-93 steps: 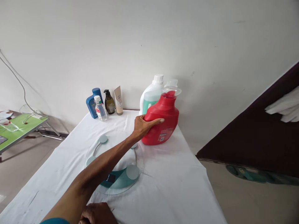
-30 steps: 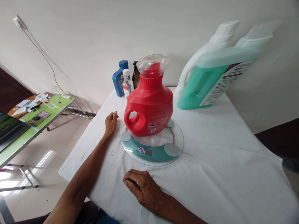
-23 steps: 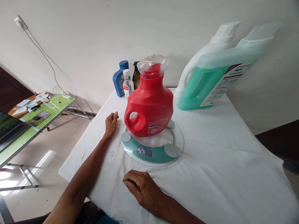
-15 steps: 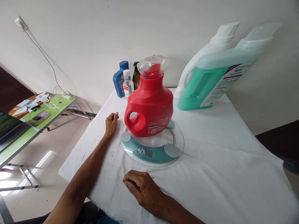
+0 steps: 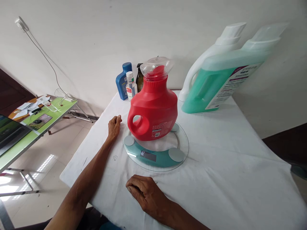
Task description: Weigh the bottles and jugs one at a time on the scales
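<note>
A red detergent jug (image 5: 153, 102) with a clear cap stands upright on a round glass scale (image 5: 158, 161), its handle loop facing left. The scale's small display (image 5: 148, 155) shows only a few lit marks at its left end. Left of the scale, apart from the jug, my left hand (image 5: 114, 126) rests on the white cloth with curled fingers. My right hand (image 5: 145, 193) lies closed on the cloth in front of the scale, thumb against the fingers. I see nothing held in either hand.
Against the wall behind the jug stand a blue bottle (image 5: 122, 83), a small white-capped bottle (image 5: 130, 87) and a dark pump bottle (image 5: 139, 78). To the right are a green liquid jug (image 5: 211, 86) and a white jug (image 5: 205, 59). A green table (image 5: 61, 105) stands at left.
The digits lit on the scale's display have gone, leaving only small marks at its left end. Both hands and the jug stay in place.
</note>
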A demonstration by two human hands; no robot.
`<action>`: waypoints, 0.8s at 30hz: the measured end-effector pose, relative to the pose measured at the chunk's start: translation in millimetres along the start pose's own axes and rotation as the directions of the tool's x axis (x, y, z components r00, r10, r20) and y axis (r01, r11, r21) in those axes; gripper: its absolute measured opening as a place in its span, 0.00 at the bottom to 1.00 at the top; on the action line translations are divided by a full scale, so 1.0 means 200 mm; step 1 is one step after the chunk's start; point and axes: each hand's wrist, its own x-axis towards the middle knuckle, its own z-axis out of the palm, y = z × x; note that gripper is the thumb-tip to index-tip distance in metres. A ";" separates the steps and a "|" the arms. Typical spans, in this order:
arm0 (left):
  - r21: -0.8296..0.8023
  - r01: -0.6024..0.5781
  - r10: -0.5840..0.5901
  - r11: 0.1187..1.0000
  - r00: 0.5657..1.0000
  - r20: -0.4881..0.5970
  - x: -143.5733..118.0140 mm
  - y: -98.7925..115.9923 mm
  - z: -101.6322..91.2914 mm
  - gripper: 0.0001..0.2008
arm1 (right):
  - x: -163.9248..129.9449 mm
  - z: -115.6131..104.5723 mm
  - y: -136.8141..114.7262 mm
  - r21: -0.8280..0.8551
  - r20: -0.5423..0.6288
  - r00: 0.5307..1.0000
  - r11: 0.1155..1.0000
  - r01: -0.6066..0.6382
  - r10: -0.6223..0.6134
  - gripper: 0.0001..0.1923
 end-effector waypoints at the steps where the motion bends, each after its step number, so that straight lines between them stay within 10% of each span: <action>1: 0.001 0.002 -0.002 1.000 1.000 -0.001 0.00 0.00 0.00 0.24 | 0.00 0.00 0.00 -0.001 -0.002 1.000 1.000 0.003 -0.003 0.10; 24: 0.056 0.010 -0.011 0.998 1.000 0.008 -0.01 0.03 -0.01 0.24 | 0.00 0.00 0.00 0.001 0.003 1.000 1.000 0.001 -0.001 0.09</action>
